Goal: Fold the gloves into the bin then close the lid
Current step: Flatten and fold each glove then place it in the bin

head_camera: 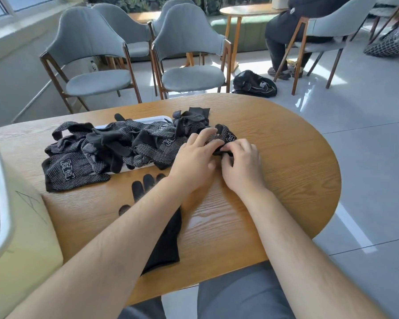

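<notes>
Black, white-dotted fabric fills the middle of the wooden worktop [274,171]: a pile [115,148] of loose gloves heaped over a white tray [153,119], some spilling off its near edge. Just right of the pile, a bunched glove [227,135] lies on the bare wood under both hands. The left hand [194,155] lies on it with fingers stretched almost straight across the fabric, its grip unclosed, pressing down. The right hand [242,166] has its fingers curled in, its grip pinched tight on the glove's near edge. The two hands touch at the thumbs.

A plain glove [164,238] without dots lies flat nearer the body, partly under the left forearm, fingertips pointing toward the pile. At the left edge stands the pale yellow bin [25,238] with a white rim, open at the top, a bit of dotted fabric showing inside. Beyond the worktop stand grey chairs [189,49]; a black bag [253,85] lies on the floor, and a person in dark clothes [283,31] sits at another table.
</notes>
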### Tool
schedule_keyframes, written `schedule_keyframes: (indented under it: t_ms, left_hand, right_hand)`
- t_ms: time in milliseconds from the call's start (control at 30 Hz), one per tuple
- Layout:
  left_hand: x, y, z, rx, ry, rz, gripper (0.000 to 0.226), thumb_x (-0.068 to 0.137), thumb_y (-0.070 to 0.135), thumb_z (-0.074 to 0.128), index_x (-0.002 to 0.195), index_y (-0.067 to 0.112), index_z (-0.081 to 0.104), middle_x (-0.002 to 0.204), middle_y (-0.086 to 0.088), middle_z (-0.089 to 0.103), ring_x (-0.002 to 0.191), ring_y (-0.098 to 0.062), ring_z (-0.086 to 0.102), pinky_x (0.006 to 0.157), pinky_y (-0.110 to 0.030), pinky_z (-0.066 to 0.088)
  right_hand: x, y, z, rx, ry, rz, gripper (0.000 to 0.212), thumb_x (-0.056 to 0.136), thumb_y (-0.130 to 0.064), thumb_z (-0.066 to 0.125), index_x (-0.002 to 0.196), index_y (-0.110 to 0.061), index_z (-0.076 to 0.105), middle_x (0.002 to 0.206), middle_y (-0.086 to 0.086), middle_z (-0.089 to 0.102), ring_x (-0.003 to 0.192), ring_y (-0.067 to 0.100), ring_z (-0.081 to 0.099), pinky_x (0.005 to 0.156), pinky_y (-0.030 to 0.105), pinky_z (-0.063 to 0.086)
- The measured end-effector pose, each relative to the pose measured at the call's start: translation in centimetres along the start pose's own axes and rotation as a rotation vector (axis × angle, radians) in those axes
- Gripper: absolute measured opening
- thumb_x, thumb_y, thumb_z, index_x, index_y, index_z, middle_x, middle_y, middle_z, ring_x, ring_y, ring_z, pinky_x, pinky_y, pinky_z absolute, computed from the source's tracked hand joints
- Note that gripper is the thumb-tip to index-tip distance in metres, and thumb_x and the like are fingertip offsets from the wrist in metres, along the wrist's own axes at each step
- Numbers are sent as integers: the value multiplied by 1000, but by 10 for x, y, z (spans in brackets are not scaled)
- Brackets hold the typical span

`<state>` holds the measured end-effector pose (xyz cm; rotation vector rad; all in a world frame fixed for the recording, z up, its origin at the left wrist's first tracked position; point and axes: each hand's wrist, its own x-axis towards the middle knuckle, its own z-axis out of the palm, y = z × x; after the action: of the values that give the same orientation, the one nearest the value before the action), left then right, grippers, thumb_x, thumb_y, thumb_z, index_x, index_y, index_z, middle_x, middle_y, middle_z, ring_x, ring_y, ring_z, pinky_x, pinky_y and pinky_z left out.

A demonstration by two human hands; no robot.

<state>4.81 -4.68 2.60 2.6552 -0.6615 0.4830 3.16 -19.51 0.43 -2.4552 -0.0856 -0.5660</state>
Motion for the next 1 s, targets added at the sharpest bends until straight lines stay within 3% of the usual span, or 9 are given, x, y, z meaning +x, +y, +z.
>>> schedule_keyframes:
  t_ms: [67,133,200,267,400,500,700,867,1000]
  left_hand:
    - [2,-1,-7,-29,78,20,35,85,30,49,107,15,73,122,0,63,101,-29,53,86,-47,50]
    - [5,-2,-23,-55,144,12,29,92,34,55,99,12,74,101,0,67,93,-27,52,83,-43,47]
    - [4,1,-44,-113,152,-46,30,96,37,56,94,11,71,84,2,64,87,-23,49,80,-38,44]
    - [-2,4,-66,-249,173,-156,30,99,38,58,88,11,65,74,2,57,79,-21,49,72,-35,43]
    - [-30,5,-100,-525,234,-314,26,98,37,64,75,23,61,76,2,57,69,-9,51,64,-23,43]
    - [-55,1,-116,-746,313,-432,17,96,34,68,85,21,69,78,0,66,73,-10,60,69,-29,51]
    - [-94,-17,-125,-512,360,-548,27,93,37,70,78,18,59,63,1,51,58,-10,43,59,-28,38]
    - [-91,-32,-138,-367,322,-575,21,93,36,69,80,20,67,74,5,64,61,-8,51,64,-31,45]
    - [-87,-34,-146,-421,367,-591,19,94,32,69,76,32,63,73,13,60,58,2,52,54,-12,37]
  right_hand:
    - [-1,-4,-11,129,67,-115,18,97,-14,53,107,-18,68,109,-3,64,107,26,52,92,47,49]
    - [-1,-16,-27,298,80,-159,14,100,-17,58,112,-21,64,105,-15,62,105,17,53,89,37,52]
    - [3,-30,-44,473,21,-81,23,98,-24,67,119,-30,59,105,-22,61,102,7,57,85,20,49]
    - [12,-42,-57,564,-114,-7,24,96,-25,70,119,-29,62,103,-16,68,95,0,62,79,14,47]
    - [23,-66,-68,707,-315,17,10,99,-22,68,106,-21,74,97,-4,78,91,12,73,81,30,58]
    - [24,-86,-68,769,-443,-17,11,99,-24,68,107,-19,74,99,-1,80,94,17,76,85,37,60]
    - [17,-115,-55,617,-638,-71,8,97,-31,71,100,-24,74,92,-8,80,87,10,77,85,38,61]
    - [24,-137,-47,553,-583,-74,6,95,-30,72,95,-26,77,85,-10,78,79,5,75,73,29,61]
    - [30,-146,-48,532,-515,-100,5,95,-29,72,97,-26,75,69,-18,71,58,-4,62,57,10,47]
